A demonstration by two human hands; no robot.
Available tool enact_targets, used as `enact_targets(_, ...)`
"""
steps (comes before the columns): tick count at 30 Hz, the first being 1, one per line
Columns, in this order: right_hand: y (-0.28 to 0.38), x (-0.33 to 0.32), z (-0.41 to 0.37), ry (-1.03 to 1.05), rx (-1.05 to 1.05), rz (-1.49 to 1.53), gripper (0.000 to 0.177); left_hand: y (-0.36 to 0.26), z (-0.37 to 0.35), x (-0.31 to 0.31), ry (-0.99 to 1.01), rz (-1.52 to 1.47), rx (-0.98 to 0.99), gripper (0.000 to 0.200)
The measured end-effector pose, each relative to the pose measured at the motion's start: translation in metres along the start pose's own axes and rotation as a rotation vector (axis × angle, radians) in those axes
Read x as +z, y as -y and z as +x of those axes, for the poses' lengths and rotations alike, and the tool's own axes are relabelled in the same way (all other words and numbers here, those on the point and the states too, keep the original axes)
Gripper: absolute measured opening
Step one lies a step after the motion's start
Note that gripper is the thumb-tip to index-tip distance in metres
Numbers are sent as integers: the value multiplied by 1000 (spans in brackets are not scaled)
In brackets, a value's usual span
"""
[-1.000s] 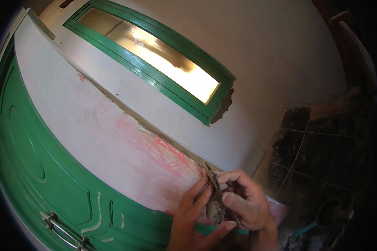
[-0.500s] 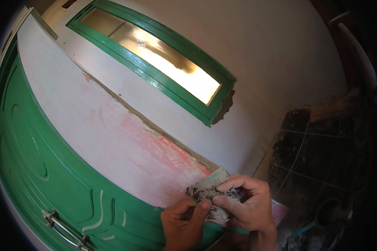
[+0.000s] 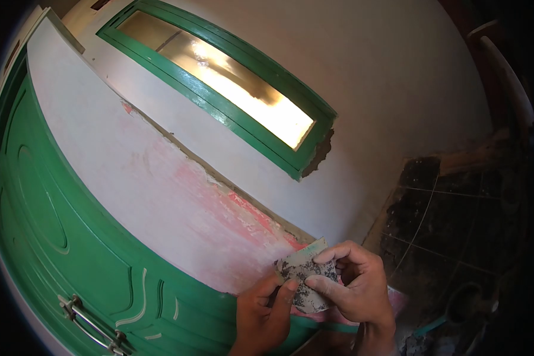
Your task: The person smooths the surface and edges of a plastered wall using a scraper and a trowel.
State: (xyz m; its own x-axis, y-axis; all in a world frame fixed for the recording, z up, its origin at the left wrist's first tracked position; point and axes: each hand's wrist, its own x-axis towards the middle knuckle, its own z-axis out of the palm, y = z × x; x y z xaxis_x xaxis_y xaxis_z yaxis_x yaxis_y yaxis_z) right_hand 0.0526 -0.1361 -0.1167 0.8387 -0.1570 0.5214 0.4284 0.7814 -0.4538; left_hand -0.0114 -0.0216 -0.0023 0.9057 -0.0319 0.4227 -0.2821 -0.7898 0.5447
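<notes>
A worn piece of sandpaper [image 3: 305, 270], pale grey-green with dark, flaking patches, is pinched between both hands. My left hand [image 3: 266, 314] grips its lower left edge with thumb and fingers. On the other side, my right hand [image 3: 359, 282] holds it by the upper right, thumb across the front. Right behind the hands is the wall strip [image 3: 202, 237], whitish with scraped pink patches and a rough, chipped edge.
A green panelled door [image 3: 83, 219] with a metal handle [image 3: 92, 326] fills the left side. Above is a green-framed window [image 3: 219, 77], with broken plaster [image 3: 319, 155] at its lower corner. Dark floor tiles [image 3: 439, 219] and dim clutter lie to the right.
Both hands and the sandpaper have shifted slightly right. My right thumb and fingers now sit a little farther apart from the left ones.
</notes>
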Motion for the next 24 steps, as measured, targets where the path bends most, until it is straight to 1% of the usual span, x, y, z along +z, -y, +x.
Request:
enact_targets(2,1,3,1,-6,-52,-59,33,3,3,-1,-12,74,59,25)
enact_targets(5,11,27,2,-226,1,354,38,7,3,-1,-39,123,219,25)
enact_targets(8,15,23,0,-207,79,223,40,2,4,-3,9,179,261,25)
enact_targets(11,5,24,0,-273,30,212,44,-4,3,5,-11,66,190,25)
enact_targets(14,-7,18,-2,-295,-21,158,48,-9,3,6,-4,183,191,25)
enact_targets(17,-5,20,0,-314,-41,238,47,11,7,2,64,141,225,13)
enact_targets(20,1,26,2,-368,-39,311,46,4,9,5,48,151,262,11)
enact_targets(23,-3,20,1,-335,-63,284,45,-4,4,9,-14,276,236,24)
enact_targets(24,-7,16,1,-310,-67,289,46,-4,4,10,-20,270,246,24)
